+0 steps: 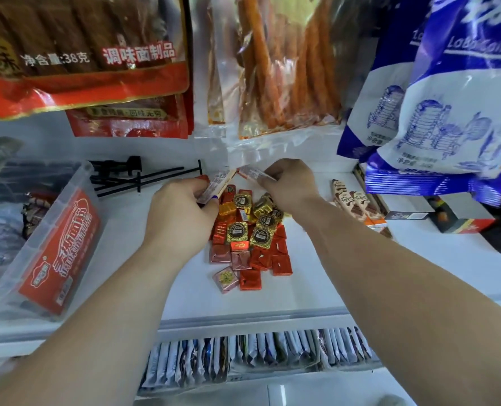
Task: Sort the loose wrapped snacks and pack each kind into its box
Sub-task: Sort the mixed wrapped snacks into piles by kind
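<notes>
A pile (249, 238) of red, pink and gold wrapped squares is spread on the white shelf (316, 276). At its 11 o'clock, a pale packet (217, 184) is gripped in the curled fingers of the left hand (182, 212). At 12 o'clock, a second packet (253, 172) is pinched by the right hand (287, 183). A clear box (47, 247) with a red label is tilted at the pile's 9 o'clock. Brown bars (352, 200) are laid at 2 o'clock.
</notes>
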